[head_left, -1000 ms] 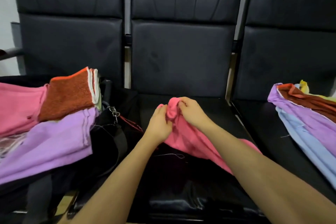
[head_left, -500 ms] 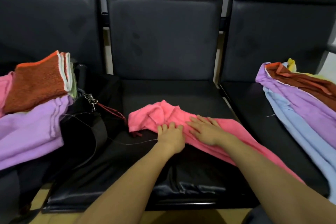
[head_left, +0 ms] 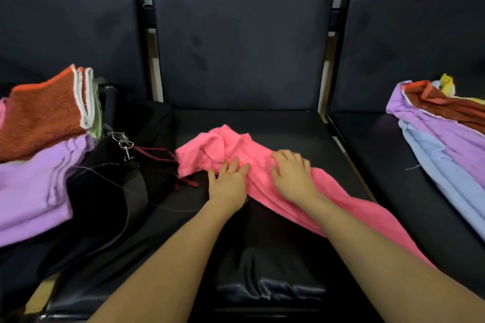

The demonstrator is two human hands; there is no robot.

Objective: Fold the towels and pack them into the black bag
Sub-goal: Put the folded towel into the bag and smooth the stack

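**Both my hands flat on the pink towel**

My left hand (head_left: 228,184) lies flat on the pink towel (head_left: 231,149). Its fingers (head_left: 234,165) are straight and a little apart. My right hand (head_left: 292,174) lies flat on the same towel, just beside the left one, and its fingers are spread too. Neither hand is pinching the cloth.

The pink towel is bunched up in the middle of the middle seat (head_left: 275,123). One long end runs under my right arm toward the front right corner of the seat and hangs off the front edge.

The black bag (head_left: 110,191) sits on the left, over the left edge of the middle seat. A purple towel (head_left: 39,186) and an orange towel (head_left: 42,115) lie folded on top of it. I cannot tell if they are inside the bag or only resting on it. A silver clip (head_left: 123,143) hangs on the bag, and a dark red cord (head_left: 157,151) runs from it toward the pink towel.

On the right seat (head_left: 388,165) there is a loose pile of towels (head_left: 443,134), purple, blue, orange and yellow, well apart from my hands.
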